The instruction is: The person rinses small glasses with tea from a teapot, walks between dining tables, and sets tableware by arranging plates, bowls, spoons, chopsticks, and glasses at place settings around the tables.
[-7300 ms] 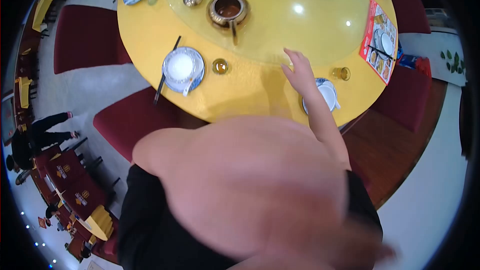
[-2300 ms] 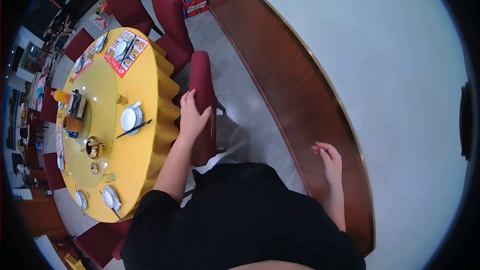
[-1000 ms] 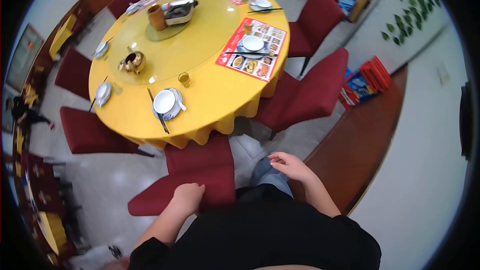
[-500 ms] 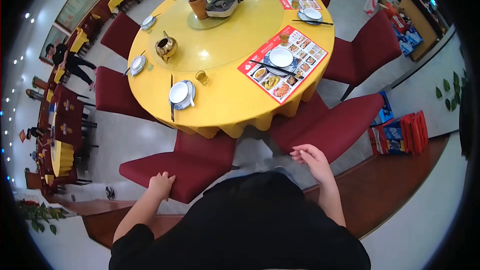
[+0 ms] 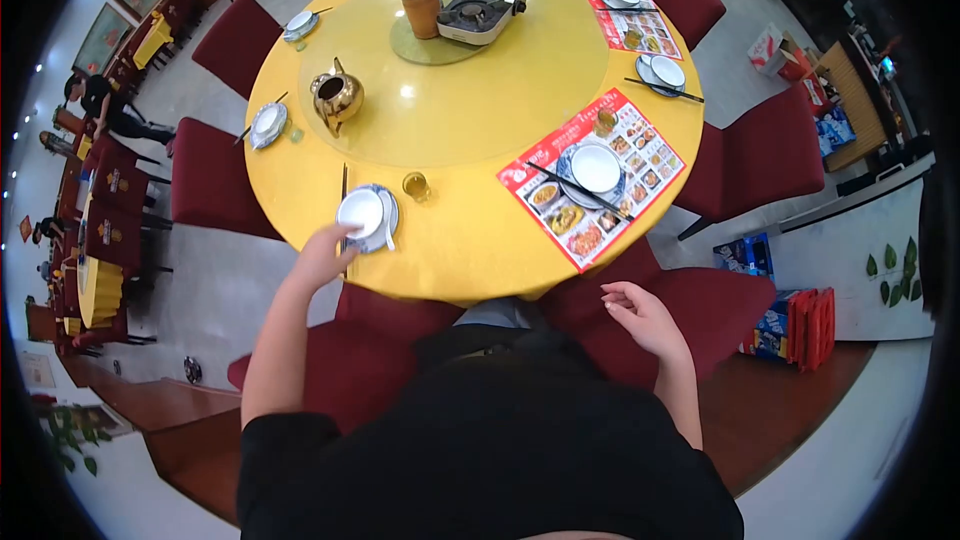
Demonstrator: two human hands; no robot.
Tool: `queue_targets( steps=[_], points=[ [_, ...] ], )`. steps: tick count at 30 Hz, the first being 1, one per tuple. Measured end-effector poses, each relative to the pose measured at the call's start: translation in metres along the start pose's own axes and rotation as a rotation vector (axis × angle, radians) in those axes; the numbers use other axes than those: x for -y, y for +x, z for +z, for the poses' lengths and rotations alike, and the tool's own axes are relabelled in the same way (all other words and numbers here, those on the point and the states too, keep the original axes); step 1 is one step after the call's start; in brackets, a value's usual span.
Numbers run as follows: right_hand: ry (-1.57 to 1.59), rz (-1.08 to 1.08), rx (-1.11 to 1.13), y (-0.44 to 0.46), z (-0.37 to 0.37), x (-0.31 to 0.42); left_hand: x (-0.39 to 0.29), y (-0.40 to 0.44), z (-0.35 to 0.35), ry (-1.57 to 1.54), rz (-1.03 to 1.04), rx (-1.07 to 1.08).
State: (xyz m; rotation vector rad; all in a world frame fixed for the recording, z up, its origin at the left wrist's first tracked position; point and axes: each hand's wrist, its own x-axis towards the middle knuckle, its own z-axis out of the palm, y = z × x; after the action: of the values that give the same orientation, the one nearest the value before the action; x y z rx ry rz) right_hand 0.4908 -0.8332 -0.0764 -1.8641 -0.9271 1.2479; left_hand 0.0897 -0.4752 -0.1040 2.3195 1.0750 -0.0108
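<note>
My left hand (image 5: 326, 254) reaches over the near table edge, its fingers extended at the rim of a white bowl (image 5: 360, 212). The bowl sits on a blue-and-white plate (image 5: 386, 236) with a white spoon. Black chopsticks (image 5: 345, 178) lie left of it, partly hidden by the hand. Whether the fingertips touch the bowl, I cannot tell. Loosely bent and holding nothing, my right hand (image 5: 645, 318) hangs above a red chair (image 5: 720, 292). Nearest to it on the table is a menu placemat (image 5: 560, 235) carrying another bowl (image 5: 596, 169) and chopsticks.
The round table has a yellow cloth (image 5: 450, 265) and a glass turntable bearing a brass teapot (image 5: 338, 100), a portable stove (image 5: 480, 20) and a wooden cup (image 5: 420, 10). A small glass (image 5: 415, 186) stands near the bowl. Another person (image 5: 105, 105) is at the left.
My left hand has left the back of the left chair and moved forward to the bowl. I am closer to the table. My right hand stays over the right chair.
</note>
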Motion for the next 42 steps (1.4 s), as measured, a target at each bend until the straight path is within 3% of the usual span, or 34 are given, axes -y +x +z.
queue_targets(
  steps=[2,4,6,11,13,19,25,34,37,40,42],
  points=[
    [-0.060,0.011,-0.085,0.033,0.008,0.019,0.022,0.076,0.004,0.026,0.102,-0.181],
    [0.027,0.021,-0.073,0.069,0.025,0.035,0.069,0.153,0.030,0.107,0.043,-0.292],
    [0.105,0.038,-0.044,0.102,0.043,0.040,0.096,0.213,0.037,0.227,-0.030,-0.191],
    [-0.136,0.167,-0.014,0.151,0.054,0.043,0.108,0.271,0.057,0.406,-0.157,0.111],
    [-0.154,0.185,0.000,0.161,0.057,0.045,0.112,0.266,0.069,0.421,-0.152,0.225],
    [-0.213,0.265,0.118,0.187,0.051,0.064,0.077,0.257,0.067,0.406,-0.156,0.154],
    [-0.269,0.097,0.216,0.238,0.062,0.041,0.051,0.274,0.087,0.338,-0.229,0.264],
    [-0.280,-0.012,0.167,0.269,0.061,0.062,-0.042,0.288,0.098,0.239,-0.321,0.357],
    [-0.256,-0.031,0.156,0.283,0.061,0.070,-0.066,0.285,0.092,0.133,-0.212,0.320],
    [-0.294,-0.110,0.089,0.302,0.065,0.066,-0.079,0.257,0.070,-0.231,0.099,0.171],
    [-0.420,-0.207,0.023,0.319,0.067,0.067,-0.069,0.228,0.058,-0.488,0.124,-0.006]
  ],
)
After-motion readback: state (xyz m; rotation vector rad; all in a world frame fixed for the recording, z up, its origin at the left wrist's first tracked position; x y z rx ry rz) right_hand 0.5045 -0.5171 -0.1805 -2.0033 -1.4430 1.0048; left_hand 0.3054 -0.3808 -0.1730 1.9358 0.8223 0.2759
